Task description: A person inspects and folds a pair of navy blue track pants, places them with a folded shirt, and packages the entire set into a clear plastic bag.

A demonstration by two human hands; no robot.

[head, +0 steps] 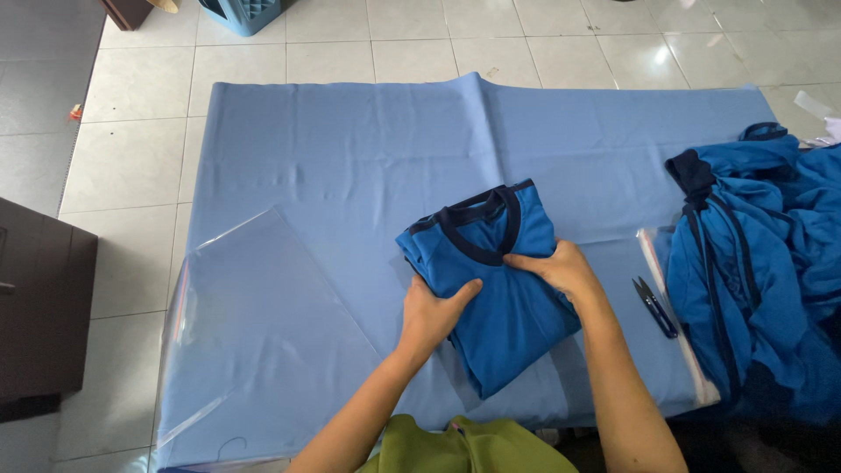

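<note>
Folded blue jersey shirt with a dark navy collar [495, 289] lies near the middle of the light blue cloth-covered surface [350, 149], collar turned away from me. From the head view, my left hand [431, 314] lies flat on the shirt's left edge, fingers spread, thumb reaching across the fabric. My right hand [561, 270] curls over the right edge by the collar, its grip pressed onto the shirt. A clear plastic bag [263, 324] lies flat to my left, apart from the shirt. To my right, small dark scissors [653, 307] rest just beside a loose heap of blue garments [762, 263]. White floor tiles [131, 158] surround everything.
</note>
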